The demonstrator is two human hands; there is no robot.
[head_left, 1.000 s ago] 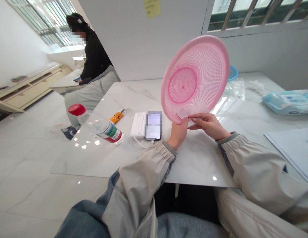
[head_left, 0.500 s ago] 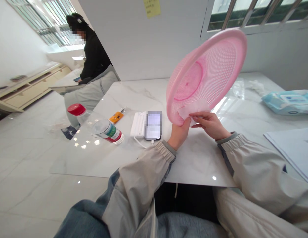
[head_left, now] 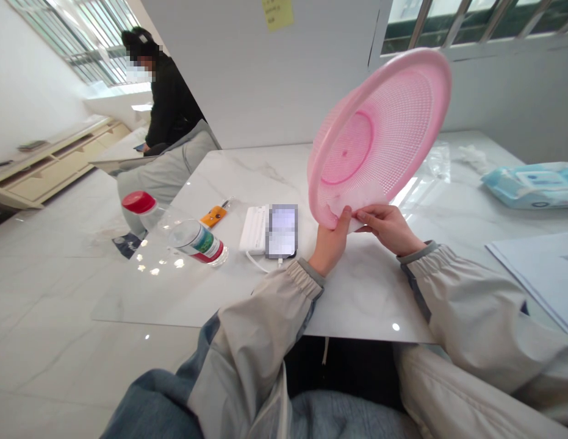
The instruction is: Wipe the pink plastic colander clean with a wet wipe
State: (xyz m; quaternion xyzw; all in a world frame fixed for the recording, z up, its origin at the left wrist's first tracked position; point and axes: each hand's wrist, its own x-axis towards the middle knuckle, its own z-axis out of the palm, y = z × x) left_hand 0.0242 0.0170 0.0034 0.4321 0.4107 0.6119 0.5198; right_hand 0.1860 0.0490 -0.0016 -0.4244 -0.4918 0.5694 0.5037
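A pink plastic mesh basket is held up tilted over the table, its open side turned to the right and toward me. My left hand is closed on the basket's lower rim, thumb on the inner side and fingers hidden behind. A thin white wipe lies against the inside of the basket near that rim, partly under my left thumb. With thumb and fingers pinched together, my right hand grips the wipe's lower edge at the rim.
On the marble-patterned table are a phone, a white power bank, an orange item and a red-capped bottle. At right lie a blue wipes pack and papers. A person sits at far left.
My right fingertips have shifted slightly along the wipe, and my left thumb stands straighter on the rim. The basket has tipped very slightly.
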